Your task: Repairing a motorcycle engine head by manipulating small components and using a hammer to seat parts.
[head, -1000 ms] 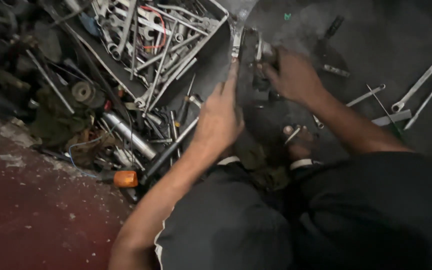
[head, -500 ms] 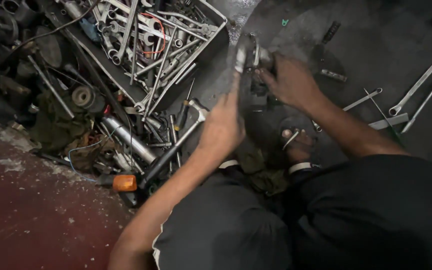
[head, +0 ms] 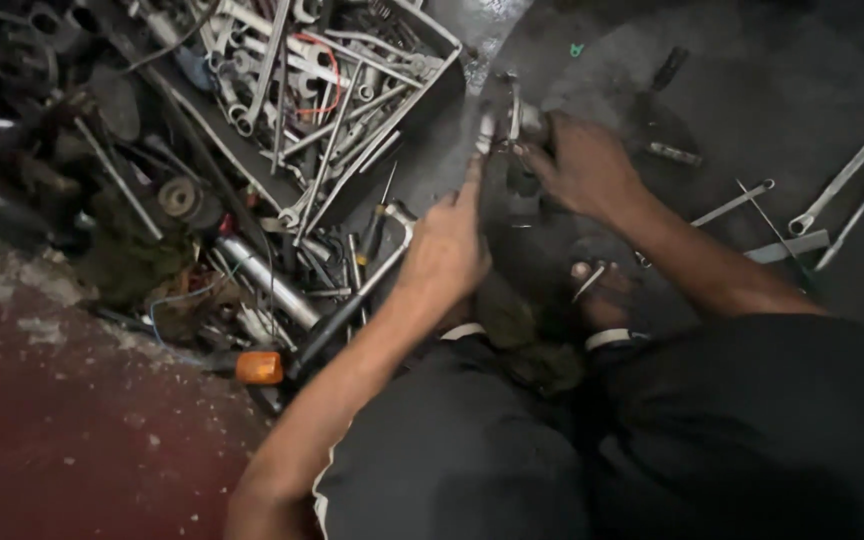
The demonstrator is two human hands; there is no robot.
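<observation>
Left fingers extended and held together, tips pointing up-frame and touching the lower end of a small bright metal part; no pinch visible. Right fingers curled about the same part from its right side, apparently gripping it, though the contact itself lies in shadow and cannot be confirmed. Part seen just above both sets of fingertips, between the two hands, long axis roughly vertical in frame and in line with the left forefinger. Right hand the nearer, closed against the part; left hand below and slightly left, reaching it by the fingertips only. Dark rounded housing beneath the part, between the wrists; detail lost in shadow. Outward to the left: open metal tray heaped with spanners, and loose tools, a chrome tube and an orange-capped handle on the floor. Outward to the right: several long spanners lying well apart from the hands on dark ground. Foreground: knees in dark cloth.
</observation>
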